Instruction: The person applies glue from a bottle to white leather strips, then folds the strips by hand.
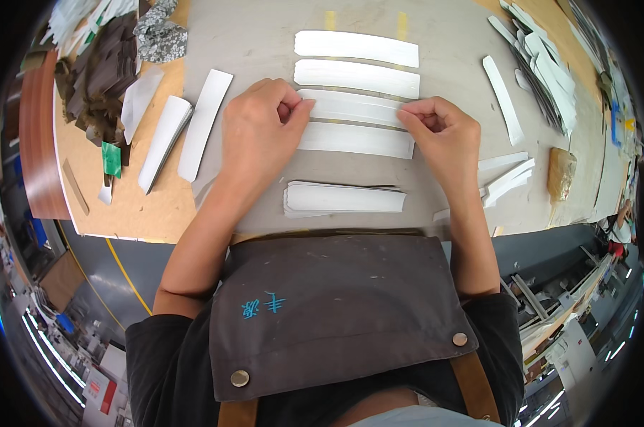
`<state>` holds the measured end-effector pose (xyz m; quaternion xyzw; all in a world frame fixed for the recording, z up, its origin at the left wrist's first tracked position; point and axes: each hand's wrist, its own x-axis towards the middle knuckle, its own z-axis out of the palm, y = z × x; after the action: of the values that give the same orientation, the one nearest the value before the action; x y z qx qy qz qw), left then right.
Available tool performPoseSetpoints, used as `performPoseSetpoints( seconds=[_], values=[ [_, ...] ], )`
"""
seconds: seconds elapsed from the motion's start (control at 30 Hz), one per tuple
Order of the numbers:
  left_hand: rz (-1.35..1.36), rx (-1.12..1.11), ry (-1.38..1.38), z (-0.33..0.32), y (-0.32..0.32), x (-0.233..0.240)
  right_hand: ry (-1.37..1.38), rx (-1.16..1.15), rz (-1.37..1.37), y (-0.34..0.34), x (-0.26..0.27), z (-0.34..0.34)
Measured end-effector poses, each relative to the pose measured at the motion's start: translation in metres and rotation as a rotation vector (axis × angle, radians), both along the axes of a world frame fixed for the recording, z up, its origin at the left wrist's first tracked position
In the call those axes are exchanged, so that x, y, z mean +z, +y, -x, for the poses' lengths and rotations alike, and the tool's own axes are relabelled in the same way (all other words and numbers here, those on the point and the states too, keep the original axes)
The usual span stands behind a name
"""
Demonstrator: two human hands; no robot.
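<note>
My left hand (263, 125) pinches the left end of a white strip (356, 108) between thumb and forefinger. The strip's right end is between the thumb and fingers of my right hand (450, 136). Whether it rests on the grey table covering or hovers just over it, I cannot tell. Beyond it two similar strips lie roughly parallel, a nearer one (356, 80) and a farther one (356, 49). Another white strip (356, 140) lies on my side of the held one, its left end partly behind my left hand. Closer to me sits a stack of white strips (346, 198).
Left of my arm are a white strip (205, 125), a folded-looking strip bundle (164, 141) and dark brown pieces (106, 69). At right lie a single strip (502, 101), a large strip pile (548, 72), several smaller strips (508, 181) and a tape-wrapped block (561, 173).
</note>
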<state>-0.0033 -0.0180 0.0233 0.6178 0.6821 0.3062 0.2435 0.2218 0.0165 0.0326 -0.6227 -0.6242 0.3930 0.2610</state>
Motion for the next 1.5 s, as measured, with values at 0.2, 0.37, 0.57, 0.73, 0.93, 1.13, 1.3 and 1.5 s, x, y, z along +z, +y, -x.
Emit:
performPoseSetpoints(
  seconds=[0.2, 0.37, 0.57, 0.73, 0.93, 1.13, 1.3, 1.5],
  values=[
    [-0.003, -0.013, 0.018, -0.001, 0.001, 0.002, -0.025, 0.001, -0.037, 0.002, -0.001, 0.002],
    [0.013, 0.004, -0.013, -0.001, 0.001, 0.002, -0.077, 0.015, -0.060, 0.005, -0.002, -0.001],
    [-0.016, -0.003, 0.015, 0.001, -0.001, -0.001, 0.163, -0.105, -0.016, 0.005, -0.005, -0.011],
    [-0.032, -0.009, 0.022, 0.003, -0.001, -0.004, -0.070, -0.012, -0.075, 0.000, -0.004, 0.000],
    [0.061, 0.028, -0.010, -0.002, 0.002, 0.003, -0.093, 0.013, -0.111, 0.003, -0.005, -0.004],
    [0.024, -0.040, -0.029, 0.005, 0.002, -0.002, -0.053, 0.044, -0.150, 0.003, -0.005, -0.007],
    [0.000, 0.028, -0.144, 0.009, -0.006, -0.002, -0.214, 0.268, -0.232, 0.009, 0.029, -0.060],
    [0.001, 0.039, -0.208, 0.008, -0.011, 0.010, -0.633, 0.518, -0.132, 0.009, 0.046, -0.127]
  ],
)
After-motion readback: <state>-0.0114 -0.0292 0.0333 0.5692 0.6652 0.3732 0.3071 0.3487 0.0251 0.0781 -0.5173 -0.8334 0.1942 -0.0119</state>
